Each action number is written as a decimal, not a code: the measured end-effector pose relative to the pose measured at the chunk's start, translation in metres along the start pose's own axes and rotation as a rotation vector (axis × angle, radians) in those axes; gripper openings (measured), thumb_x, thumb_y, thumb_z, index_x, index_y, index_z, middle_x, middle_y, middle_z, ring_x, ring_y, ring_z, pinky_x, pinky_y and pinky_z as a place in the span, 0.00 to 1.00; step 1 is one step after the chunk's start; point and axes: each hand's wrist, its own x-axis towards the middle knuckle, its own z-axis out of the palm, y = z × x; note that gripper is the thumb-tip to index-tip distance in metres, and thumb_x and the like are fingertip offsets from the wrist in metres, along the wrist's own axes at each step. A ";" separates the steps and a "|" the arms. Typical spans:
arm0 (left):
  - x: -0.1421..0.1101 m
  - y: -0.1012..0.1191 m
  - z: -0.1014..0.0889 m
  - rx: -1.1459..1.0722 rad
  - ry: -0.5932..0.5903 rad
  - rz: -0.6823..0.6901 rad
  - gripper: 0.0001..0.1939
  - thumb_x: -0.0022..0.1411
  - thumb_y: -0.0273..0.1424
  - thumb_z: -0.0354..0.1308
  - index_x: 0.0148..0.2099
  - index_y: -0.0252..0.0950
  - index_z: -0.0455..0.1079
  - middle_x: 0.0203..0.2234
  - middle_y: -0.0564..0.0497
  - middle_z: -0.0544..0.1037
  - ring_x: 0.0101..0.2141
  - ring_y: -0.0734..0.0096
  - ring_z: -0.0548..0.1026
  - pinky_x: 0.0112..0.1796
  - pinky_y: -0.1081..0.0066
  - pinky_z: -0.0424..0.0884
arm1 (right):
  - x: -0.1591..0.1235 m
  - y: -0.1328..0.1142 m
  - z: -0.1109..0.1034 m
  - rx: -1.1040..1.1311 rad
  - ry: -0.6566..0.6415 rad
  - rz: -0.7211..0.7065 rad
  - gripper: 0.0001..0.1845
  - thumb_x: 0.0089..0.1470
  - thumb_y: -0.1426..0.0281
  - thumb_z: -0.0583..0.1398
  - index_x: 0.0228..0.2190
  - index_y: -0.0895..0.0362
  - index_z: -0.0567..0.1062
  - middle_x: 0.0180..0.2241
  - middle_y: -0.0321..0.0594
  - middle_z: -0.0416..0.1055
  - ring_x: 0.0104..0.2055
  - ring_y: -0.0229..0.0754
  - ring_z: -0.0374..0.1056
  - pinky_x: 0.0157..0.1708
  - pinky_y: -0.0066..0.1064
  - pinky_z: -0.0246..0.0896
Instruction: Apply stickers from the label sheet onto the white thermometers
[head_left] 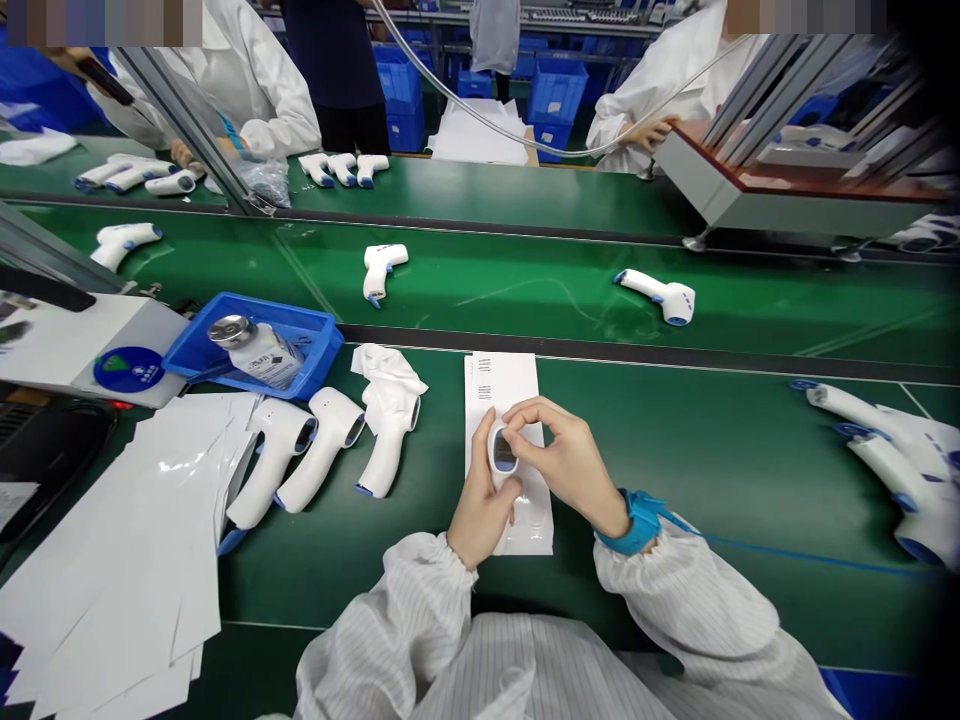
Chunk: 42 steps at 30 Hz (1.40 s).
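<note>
My left hand (480,505) is wrapped round a white thermometer gun (502,455), its small display facing me. My right hand (564,458) pinches at the top edge of that display with thumb and fingertips; what it pinches is too small to make out. A blue wrist strap (637,520) sits on my right wrist. Both hands hover over a white label sheet (501,385) lying on the green bench. Three more white thermometer guns (322,450) lie in a row to the left.
A blue tray (315,335) holds a metal-capped bottle (259,350). Plastic bags (127,540) pile at left. More guns (900,460) lie at right, others on the conveyor (660,295). People in white coats stand across the belt.
</note>
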 end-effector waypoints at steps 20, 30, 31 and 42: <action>-0.002 0.003 0.000 -0.096 0.052 -0.083 0.33 0.65 0.32 0.47 0.69 0.53 0.42 0.64 0.47 0.56 0.20 0.81 0.65 0.23 0.71 0.66 | 0.001 0.002 0.004 -0.012 0.011 -0.027 0.05 0.51 0.76 0.61 0.27 0.53 0.73 0.35 0.37 0.75 0.40 0.43 0.72 0.43 0.36 0.65; -0.001 0.005 0.001 -0.099 0.059 -0.088 0.34 0.64 0.33 0.48 0.69 0.51 0.42 0.63 0.45 0.58 0.18 0.82 0.63 0.22 0.70 0.65 | 0.000 0.003 0.003 -0.016 0.000 -0.040 0.05 0.53 0.76 0.60 0.29 0.53 0.72 0.35 0.37 0.73 0.40 0.41 0.70 0.43 0.35 0.64; -0.002 0.005 0.000 -0.103 0.054 -0.091 0.34 0.65 0.33 0.48 0.69 0.51 0.42 0.62 0.45 0.59 0.18 0.82 0.63 0.22 0.70 0.65 | -0.001 0.003 0.003 -0.020 -0.025 -0.046 0.05 0.53 0.75 0.61 0.31 0.53 0.72 0.36 0.37 0.73 0.41 0.42 0.70 0.43 0.36 0.64; -0.001 0.006 -0.003 -0.170 0.022 -0.129 0.38 0.62 0.33 0.47 0.70 0.48 0.35 0.31 0.52 0.72 0.15 0.78 0.62 0.19 0.71 0.62 | 0.006 0.014 0.007 0.072 -0.043 -0.077 0.05 0.58 0.69 0.60 0.30 0.52 0.75 0.34 0.37 0.75 0.40 0.43 0.71 0.43 0.37 0.65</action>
